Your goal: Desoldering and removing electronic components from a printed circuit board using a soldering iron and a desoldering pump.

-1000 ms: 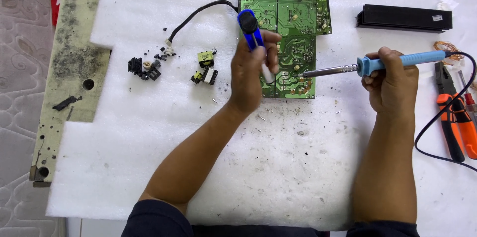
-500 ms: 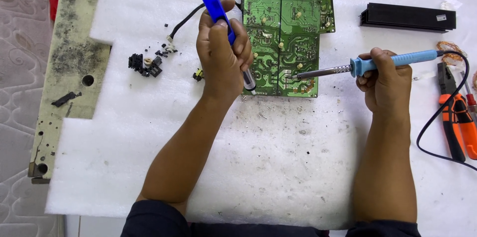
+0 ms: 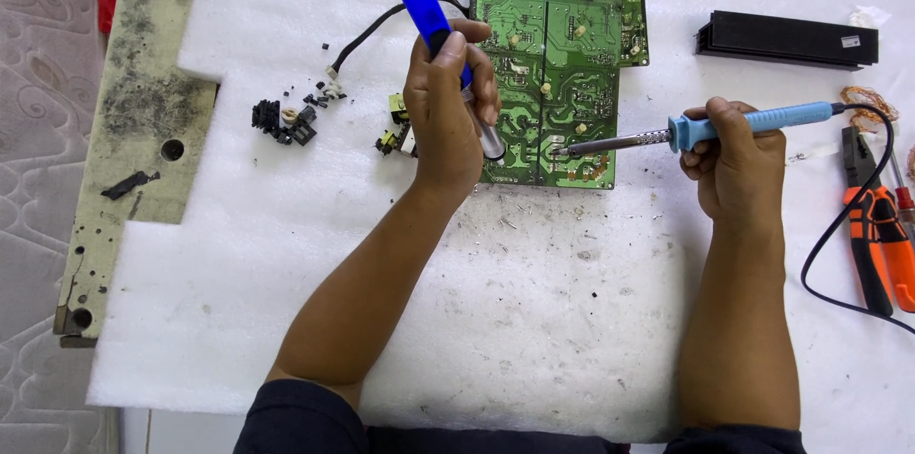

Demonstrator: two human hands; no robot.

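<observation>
Left hand [image 3: 446, 111] is closed around a blue-handled desoldering pump [image 3: 440, 44], held tilted, handle toward the upper left of the frame, metal nozzle end down at the lower left part of the green circuit board [image 3: 562, 63]. Right hand [image 3: 734, 163] is closed around the blue handle of a soldering iron [image 3: 705, 130], lying nearly level, tip pointing left and touching the board near its bottom edge, just right of the pump nozzle. Board lies solder side up in the top centre of the frame on a white foam sheet [image 3: 534, 321]. Small black loose components [image 3: 283, 121] sit left of the board. Black heatsink bar [image 3: 786, 39] upper right. Orange-handled pliers [image 3: 882, 240] at right edge, beside the iron's black cord [image 3: 839, 244].
</observation>
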